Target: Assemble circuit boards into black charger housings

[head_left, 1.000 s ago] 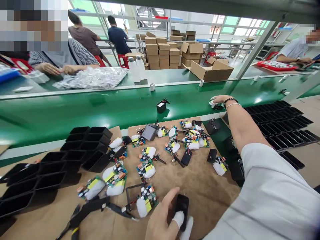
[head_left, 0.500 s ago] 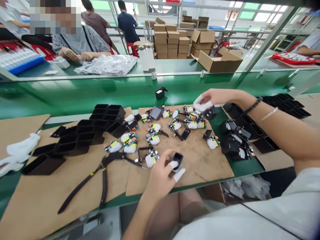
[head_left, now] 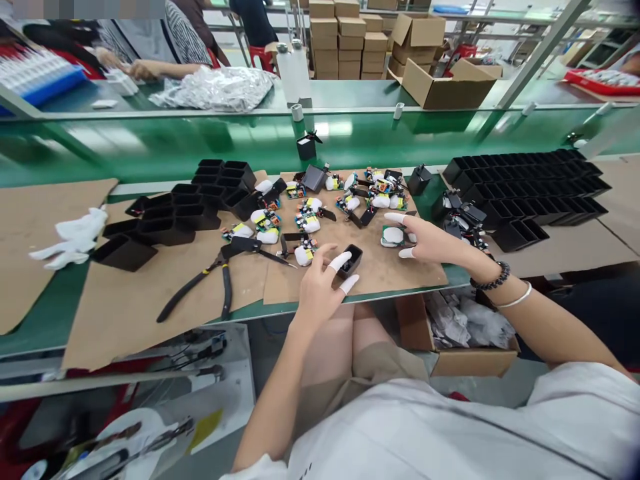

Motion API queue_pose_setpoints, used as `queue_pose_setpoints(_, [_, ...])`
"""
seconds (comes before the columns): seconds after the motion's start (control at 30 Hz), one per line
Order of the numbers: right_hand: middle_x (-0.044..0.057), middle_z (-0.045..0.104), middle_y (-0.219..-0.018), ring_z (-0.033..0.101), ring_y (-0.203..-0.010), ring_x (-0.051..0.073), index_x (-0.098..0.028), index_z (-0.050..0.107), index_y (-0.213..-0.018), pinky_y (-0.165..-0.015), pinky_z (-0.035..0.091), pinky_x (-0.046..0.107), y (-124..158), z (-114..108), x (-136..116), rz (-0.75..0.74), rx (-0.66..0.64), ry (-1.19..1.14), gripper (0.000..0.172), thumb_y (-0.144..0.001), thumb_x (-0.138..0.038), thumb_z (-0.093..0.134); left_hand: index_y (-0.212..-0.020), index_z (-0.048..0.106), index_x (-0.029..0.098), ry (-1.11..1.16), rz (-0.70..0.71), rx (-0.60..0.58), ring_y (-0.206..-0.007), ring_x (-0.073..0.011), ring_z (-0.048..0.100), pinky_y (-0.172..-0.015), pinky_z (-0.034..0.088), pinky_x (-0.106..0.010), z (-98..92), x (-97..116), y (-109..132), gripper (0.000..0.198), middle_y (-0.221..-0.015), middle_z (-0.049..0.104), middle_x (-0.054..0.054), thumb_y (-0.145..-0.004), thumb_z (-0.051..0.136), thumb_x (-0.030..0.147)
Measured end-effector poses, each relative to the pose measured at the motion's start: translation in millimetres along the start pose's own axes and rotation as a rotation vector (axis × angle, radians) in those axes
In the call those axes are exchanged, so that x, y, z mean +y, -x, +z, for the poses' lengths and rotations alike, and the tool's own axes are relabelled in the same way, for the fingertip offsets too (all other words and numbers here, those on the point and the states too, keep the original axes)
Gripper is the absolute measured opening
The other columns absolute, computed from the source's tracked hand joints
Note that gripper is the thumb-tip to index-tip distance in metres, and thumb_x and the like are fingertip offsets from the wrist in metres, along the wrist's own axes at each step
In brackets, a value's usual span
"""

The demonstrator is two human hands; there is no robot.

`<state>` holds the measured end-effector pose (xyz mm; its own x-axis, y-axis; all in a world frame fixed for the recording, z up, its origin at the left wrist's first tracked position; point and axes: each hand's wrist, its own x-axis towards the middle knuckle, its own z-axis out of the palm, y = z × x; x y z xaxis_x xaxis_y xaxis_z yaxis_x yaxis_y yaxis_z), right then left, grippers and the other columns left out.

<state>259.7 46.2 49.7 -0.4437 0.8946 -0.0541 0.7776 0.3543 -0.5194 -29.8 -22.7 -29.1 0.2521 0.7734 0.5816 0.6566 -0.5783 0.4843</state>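
Note:
My left hand (head_left: pixel 323 287), with white finger cots, grips a small open black plastic case (head_left: pixel 351 259) near the front edge of the cardboard. One covered finger lies over the case's opening. To the right, my right hand (head_left: pixel 425 243) has its covered fingers spread around a green circuit board (head_left: pixel 393 235) with a white blob on top. The board appears to rest on the cardboard. Behind both hands lie several circuit boards (head_left: pixel 383 190) with yellow parts, white blobs and black pieces attached. A filled black case (head_left: pixel 419 179) stands at the back right of them.
Black-handled pliers (head_left: pixel 225 263) lie on the left cardboard (head_left: pixel 120 313). Rows of black cases stand at left (head_left: pixel 165 220) and right (head_left: pixel 525 180). White gloves (head_left: pixel 75 237) lie far left. Across the green bench, another person's hands (head_left: pixel 143 69) are near clear plastic bags (head_left: pixel 215 88).
My right hand has come from the back right toward me, to the circuit board. The filled black case it covered now stands in plain view. My left hand keeps its case; the view tips downward.

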Motion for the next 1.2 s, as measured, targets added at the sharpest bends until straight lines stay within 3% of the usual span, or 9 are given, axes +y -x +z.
queue_pose_setpoints(0.17, [0.013,0.073,-0.137,0.07,-0.126,0.034,-0.022,0.05,-0.157,-0.102,0.055,0.042,-3.4,-14.7,-8.9,0.003,-0.187,0.218,0.08,-0.078,-0.01,0.06,-0.137,0.062,0.024,0.12,-0.074,-0.062,-0.103,-0.02,0.068,-0.095,0.061,-0.04,-3.4,-1.3,-0.4,0.045,-0.144,0.058,-0.013,-0.093,0.073,0.027])
queue_pose_setpoints(0.33, [0.014,0.077,-0.127,0.075,-0.108,0.031,-0.021,0.044,-0.16,-0.085,0.055,0.035,-4.6,-12.1,-17.7,0.055,-0.275,0.327,0.085,-0.078,-0.013,0.064,-0.141,0.061,0.027,0.192,-0.125,-0.077,-0.106,-0.0196,0.068,-0.094,0.062,-0.038,-3.6,-2.9,-0.2,0.05,-0.142,0.058,-0.011,-0.092,0.072,0.025])
queue_pose_setpoints(0.47, [0.013,0.073,-0.134,0.072,-0.118,0.032,-0.021,0.057,-0.145,-0.093,0.054,0.036,1.3,-3.3,-16.5,0.014,-0.177,0.271,0.083,-0.064,-0.005,0.07,-0.141,0.061,0.026,0.24,-0.126,-0.081,-0.097,-0.0171,0.067,-0.091,0.063,-0.037,-3.4,-4.2,-0.2,0.051,-0.142,0.058,-0.011,-0.091,0.073,0.024])
queue_pose_setpoints(0.57, [0.007,0.079,-0.102,0.074,-0.09,0.028,-0.019,0.066,-0.124,-0.081,0.054,0.035,8.7,-1.8,-13.4,0.088,-0.089,0.17,0.053,-0.072,-0.016,0.074,-0.14,0.062,0.025,0.262,-0.116,-0.079,-0.114,-0.0217,0.067,-0.098,0.062,-0.039,-4.3,-4.1,-0.4,0.05,-0.142,0.058,-0.012,-0.092,0.072,0.024])
queue_pose_setpoints(0.67, [0.005,0.078,-0.093,0.072,-0.081,0.023,-0.021,0.069,-0.101,-0.077,0.053,0.032,16.5,-0.3,-11.9,0.128,-0.022,0.115,0.017,-0.088,-0.031,0.064,-0.141,0.062,0.025,0.263,-0.11,-0.093,-0.127,-0.0249,0.064,-0.104,0.06,-0.041,-5.5,-3.5,-0.7,0.048,-0.142,0.058,-0.012,-0.093,0.069,0.024])
queue_pose_setpoints(0.77, [0.007,0.079,-0.101,0.073,-0.09,0.023,-0.022,0.067,-0.095,-0.081,0.053,0.033,22.5,8.9,-16.8,0.163,0.061,0.091,0.017,-0.094,-0.035,0.057,-0.142,0.062,0.026,0.261,-0.111,-0.09,-0.13,-0.0253,0.062,-0.107,0.058,-0.042,-5.9,-3.0,-0.8,0.048,-0.141,0.059,-0.012,-0.094,0.068,0.024])
queue_pose_setpoints(0.9, [0.013,0.077,-0.112,0.071,-0.105,0.032,-0.022,0.065,-0.105,-0.085,0.054,0.039,26.9,32.9,-35.5,0.188,0.211,0.246,0.034,-0.084,-0.047,0.075,-0.141,0.063,0.026,0.259,-0.101,-0.074,-0.13,-0.0251,0.062,-0.108,0.057,-0.042,-5.6,-2.8,-0.7,0.048,-0.141,0.059,-0.011,-0.093,0.07,0.024])
queue_pose_setpoints(1.03, [0.015,0.077,-0.105,0.073,-0.099,0.032,-0.021,0.063,-0.101,-0.08,0.054,0.038,27.3,46.9,-51.5,0.232,0.24,0.296,0.022,-0.084,-0.032,0.072,-0.141,0.063,0.025,0.268,-0.101,-0.071,-0.118,-0.0221,0.066,-0.096,0.061,-0.037,-5.4,-3.5,-0.3,0.049,-0.14,0.06,-0.011,-0.093,0.071,0.023])
queue_pose_setpoints(1.2, [0.009,0.081,-0.099,0.076,-0.09,0.027,-0.023,0.061,-0.1,-0.081,0.056,0.037,25.2,36.8,-50.9,0.301,0.21,0.124,0.012,-0.096,-0.034,0.058,-0.14,0.063,0.025,0.261,-0.142,-0.081,-0.105,-0.0195,0.067,-0.087,0.062,-0.034,-3.8,-5.8,0.5,0.049,-0.142,0.059,-0.011,-0.092,0.071,0.023])
